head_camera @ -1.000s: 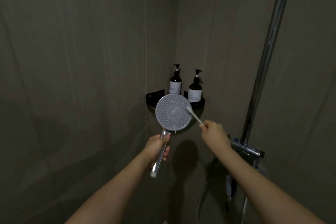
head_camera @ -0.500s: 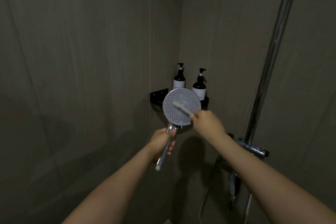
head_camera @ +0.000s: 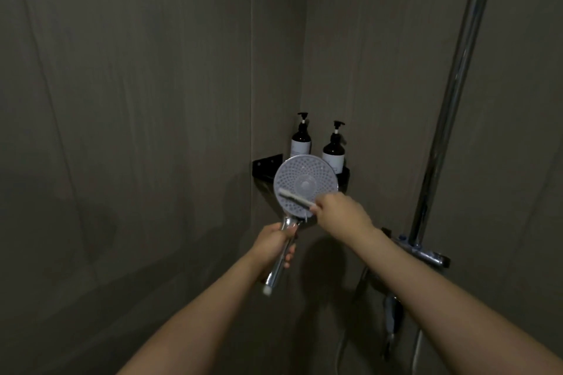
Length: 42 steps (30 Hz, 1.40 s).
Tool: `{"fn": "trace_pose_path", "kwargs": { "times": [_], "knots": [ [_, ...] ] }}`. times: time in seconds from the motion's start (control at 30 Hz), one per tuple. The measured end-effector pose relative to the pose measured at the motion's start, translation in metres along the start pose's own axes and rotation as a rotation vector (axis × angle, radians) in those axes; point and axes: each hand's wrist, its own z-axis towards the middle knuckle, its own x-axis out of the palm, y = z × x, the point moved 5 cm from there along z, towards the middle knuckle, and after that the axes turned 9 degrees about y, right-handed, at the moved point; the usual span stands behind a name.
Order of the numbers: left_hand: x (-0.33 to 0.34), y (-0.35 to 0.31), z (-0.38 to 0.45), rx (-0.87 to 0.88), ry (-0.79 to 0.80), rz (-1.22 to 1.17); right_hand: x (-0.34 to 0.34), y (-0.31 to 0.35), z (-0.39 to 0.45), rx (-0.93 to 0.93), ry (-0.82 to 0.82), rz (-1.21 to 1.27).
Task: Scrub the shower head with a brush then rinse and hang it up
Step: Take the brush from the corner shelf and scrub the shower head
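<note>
The right hand point(head_camera: 341, 213), pinching the toothbrush point(head_camera: 297, 198), is now dragging its bristles lower across the shower head point(head_camera: 304, 184), whose handle the left hand point(head_camera: 274, 245) is gripping, so scrubbing is progressing.

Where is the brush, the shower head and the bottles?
brush point(head_camera: 294, 197), head view, on its white neck across the spray face.
shower head point(head_camera: 304, 175), head view, on its round spray face.
bottles point(head_camera: 301, 143), head view, on the left bottle's body.

Shower head point(head_camera: 305, 183) grey, dotted; brush point(head_camera: 295, 196) white; bottles point(head_camera: 334, 151) dark.
</note>
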Motion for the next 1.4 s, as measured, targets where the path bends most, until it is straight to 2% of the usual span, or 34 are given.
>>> {"fn": "trace_pose_path", "kwargs": {
  "times": [0.07, 0.17, 0.27, 0.4, 0.53, 0.63, 0.73, 0.87, 0.97, 1.1, 1.2, 1.33, 1.4],
  "knots": [
    [-0.001, -0.001, -0.001, 0.004, -0.001, -0.004, -0.003, -0.003, 0.0, 0.014, -0.025, -0.021],
    [-0.005, -0.005, -0.001, 0.014, 0.001, 0.016, -0.022, -0.015, 0.004, 0.041, -0.15, -0.005],
    [-0.009, -0.006, -0.002, 0.021, -0.024, 0.001, -0.007, -0.014, -0.004, 0.025, -0.014, 0.053],
    [-0.01, -0.004, -0.001, 0.024, -0.024, -0.006, -0.019, -0.023, 0.0, 0.042, -0.114, 0.01],
    [-0.012, -0.001, -0.002, 0.021, -0.015, -0.007, -0.009, -0.021, -0.007, 0.032, -0.028, 0.076],
    [-0.01, 0.0, 0.0, 0.021, -0.004, -0.003, -0.018, -0.026, -0.002, 0.043, -0.14, 0.032],
    [-0.009, -0.001, 0.001, 0.033, -0.016, -0.005, -0.004, -0.02, -0.003, 0.02, -0.035, 0.088],
    [-0.004, -0.004, 0.003, 0.053, -0.018, -0.024, -0.01, -0.016, 0.006, 0.001, -0.093, 0.021],
    [-0.001, -0.006, 0.003, 0.056, -0.037, -0.048, 0.002, -0.005, 0.007, 0.011, -0.008, 0.043],
    [-0.002, -0.007, 0.002, 0.058, -0.037, 0.014, -0.021, -0.007, 0.011, 0.025, -0.15, -0.021],
    [-0.002, -0.009, 0.001, 0.061, -0.039, 0.003, -0.01, -0.003, 0.006, 0.018, -0.048, 0.027],
    [-0.002, -0.007, 0.001, 0.054, -0.028, 0.01, -0.019, -0.007, 0.002, 0.013, -0.116, -0.072],
    [-0.002, -0.007, 0.002, 0.054, -0.032, 0.014, -0.014, -0.007, 0.001, 0.006, -0.051, -0.036]
  ]
}}
